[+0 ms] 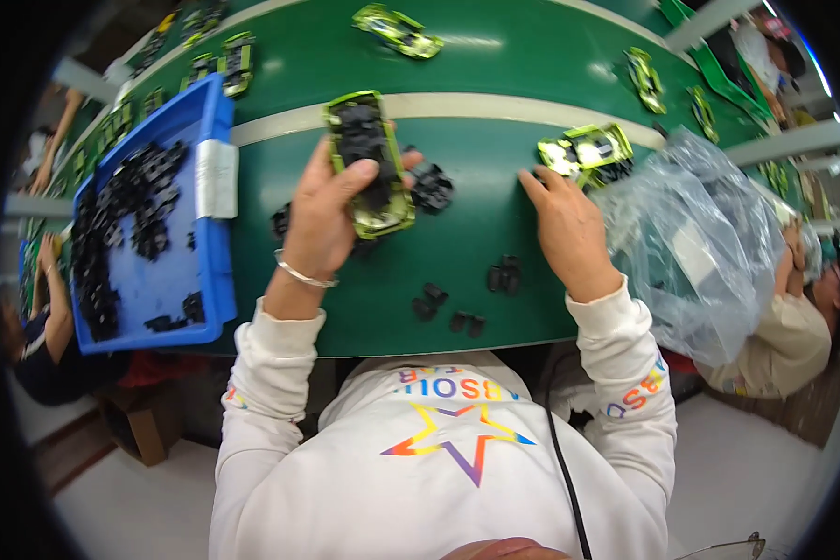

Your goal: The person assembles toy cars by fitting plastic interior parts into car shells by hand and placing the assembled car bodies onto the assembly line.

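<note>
My left hand [331, 201] is closed around a lime-green toy car body [403, 217], its dark hollow underside turned up and my thumb lying across it. My right hand [571, 224] has its fingers stretched toward a second green toy car body [595, 149] on the table. The fingertips lie at that car's near edge; whether they touch it is not plain. Beside the left hand rests a cluster of black plastic parts [431, 189]. More small black parts [504, 274] lie loose on the green table [373, 313] between my forearms.
At the left stands a blue tray [219, 271] holding many black parts. A clear plastic bag [709, 233] sits at the right. Beyond a pale strip [476, 107], several green car bodies, one a toy car [397, 31], lie on the far green surface. Other people work on both sides.
</note>
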`<state>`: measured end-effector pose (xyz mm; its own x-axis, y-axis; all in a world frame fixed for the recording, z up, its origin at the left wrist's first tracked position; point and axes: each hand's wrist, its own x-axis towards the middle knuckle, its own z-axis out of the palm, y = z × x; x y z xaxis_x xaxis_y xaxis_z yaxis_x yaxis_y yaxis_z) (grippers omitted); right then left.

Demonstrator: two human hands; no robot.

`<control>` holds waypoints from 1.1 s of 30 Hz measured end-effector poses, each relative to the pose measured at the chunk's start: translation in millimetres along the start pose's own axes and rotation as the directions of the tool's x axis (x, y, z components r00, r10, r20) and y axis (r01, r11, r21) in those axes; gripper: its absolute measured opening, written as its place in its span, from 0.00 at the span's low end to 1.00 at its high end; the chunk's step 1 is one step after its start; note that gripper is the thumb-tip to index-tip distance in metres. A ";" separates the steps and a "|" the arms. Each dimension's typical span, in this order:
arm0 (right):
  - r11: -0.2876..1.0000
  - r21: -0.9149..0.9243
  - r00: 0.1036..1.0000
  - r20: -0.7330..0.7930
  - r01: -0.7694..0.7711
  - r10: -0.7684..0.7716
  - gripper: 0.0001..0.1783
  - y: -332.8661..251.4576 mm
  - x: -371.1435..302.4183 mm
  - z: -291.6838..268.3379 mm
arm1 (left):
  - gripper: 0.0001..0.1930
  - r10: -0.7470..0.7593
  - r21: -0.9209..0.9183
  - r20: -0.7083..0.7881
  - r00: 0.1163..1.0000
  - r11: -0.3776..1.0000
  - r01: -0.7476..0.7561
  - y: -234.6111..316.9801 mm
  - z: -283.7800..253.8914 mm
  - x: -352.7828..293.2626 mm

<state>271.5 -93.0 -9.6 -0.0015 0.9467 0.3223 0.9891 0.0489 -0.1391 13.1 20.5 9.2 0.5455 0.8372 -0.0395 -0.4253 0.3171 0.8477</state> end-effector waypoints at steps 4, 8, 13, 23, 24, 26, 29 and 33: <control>0.998 0.014 0.986 0.157 -0.066 0.063 0.08 4.1 0.4 -2.7 | 0.29 0.033 -0.101 -0.050 0.998 0.994 -0.038 -3.8 -4.3 -9.9; 0.946 0.278 0.958 0.272 -0.165 0.088 0.11 3.7 4.5 -12.9 | 0.30 0.034 -0.245 -0.084 0.996 0.968 -0.053 -0.6 -6.5 -19.9; 0.506 0.761 0.905 0.412 -0.406 0.107 0.13 -22.8 18.3 -18.4 | 0.36 0.074 -0.160 -0.104 0.992 0.983 -0.090 -9.8 -5.5 -20.7; -0.103 0.862 0.856 0.506 -0.497 0.109 0.13 -90.1 57.6 -22.4 | 0.43 0.187 -0.054 -0.089 0.978 0.980 -0.192 -30.7 11.3 -21.9; -0.170 0.848 0.843 0.524 -0.502 0.121 0.13 -93.3 59.7 -18.8 | 0.43 0.191 -0.024 -0.097 0.977 0.981 -0.194 -32.8 10.9 -21.5; -0.235 0.827 0.827 0.547 -0.510 0.131 0.13 -95.2 60.2 -16.4 | 0.44 0.192 0.002 -0.110 0.975 0.981 -0.193 -35.3 10.1 -22.7; -0.216 0.823 0.806 0.562 -0.525 0.185 0.12 -97.1 61.6 -18.2 | 0.45 0.197 0.011 -0.092 0.976 0.980 -0.197 -36.0 11.5 -25.7; -0.113 0.850 0.816 0.525 -0.514 0.241 0.10 -104.5 68.7 -22.3 | 0.44 0.223 0.031 -0.066 0.973 0.975 -0.221 -34.5 16.3 -26.7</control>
<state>171.4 -40.2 47.9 0.1599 0.9516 -0.2625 -0.2361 -0.2214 -0.9462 25.0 -20.0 -10.3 0.3884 0.9142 0.1159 -0.5128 0.1100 0.8514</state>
